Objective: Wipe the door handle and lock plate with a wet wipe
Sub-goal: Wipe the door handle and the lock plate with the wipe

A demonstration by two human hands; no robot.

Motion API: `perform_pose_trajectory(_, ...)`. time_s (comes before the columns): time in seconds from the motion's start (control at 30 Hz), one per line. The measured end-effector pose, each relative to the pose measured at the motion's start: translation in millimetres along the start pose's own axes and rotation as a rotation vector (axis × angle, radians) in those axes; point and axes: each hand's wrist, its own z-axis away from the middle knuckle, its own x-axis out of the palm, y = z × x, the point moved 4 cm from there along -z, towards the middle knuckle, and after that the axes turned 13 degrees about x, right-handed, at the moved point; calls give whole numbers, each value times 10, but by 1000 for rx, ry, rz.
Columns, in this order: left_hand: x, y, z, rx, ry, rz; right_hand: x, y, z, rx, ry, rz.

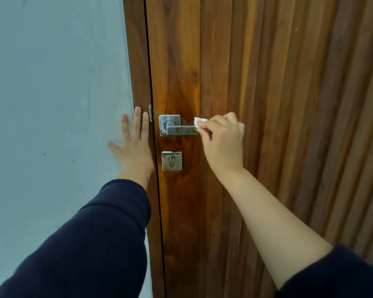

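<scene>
Wet wipe [199, 121] is being pinched by right hand [223, 143] at door handle [181, 130] tip — rust spots remaining; lock plate [171, 161] below handle judged unwiped; left hand [134, 145], fingers flat, is being braced on door frame [138, 61].

Dark navy sleeves [99, 233] clothe both arms, the right one pushed up past the forearm.

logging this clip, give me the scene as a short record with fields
left hand: fingers straight, flat on the frame beside the door edge
right hand: pinches a white wipe at the free end of the handle
handle: metal lever, level, rust-coloured spots
lock plate: square, below the handle, stained, no hand on it
door: brown wood
</scene>
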Motion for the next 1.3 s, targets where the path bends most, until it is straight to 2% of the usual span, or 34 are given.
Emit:
perform_pose_trajectory(0.1,3,-12,5,0,7,7,43,-67,87,-77,-39,-16)
perform_pose_trajectory(0.3,10,-8,-6,4,0,9,9,-21,0,-11,29,-8)
perform_pose_trajectory(0.47,19,-14,1,3,-2,10,117,-172,149,-135,-32,-34)
perform_pose_trajectory(0.63,27,-20,-2,3,11,11,95,-96,90,-76,13,-4)
perform_pose_trajectory(0.83,24,-28,13,6,14,22,134,-272,167,-223,-25,42)
perform_pose_trajectory(0.97,34,-28,6,7,14,27,71,-209,51,-146,38,73)
perform_pose_trajectory(1.13,37,-35,12,9,13,23,165,-350,107,-285,-41,62)
perform_pose_trajectory(1.3,39,-46,5,8,9,31,136,-351,9,-257,-53,54)
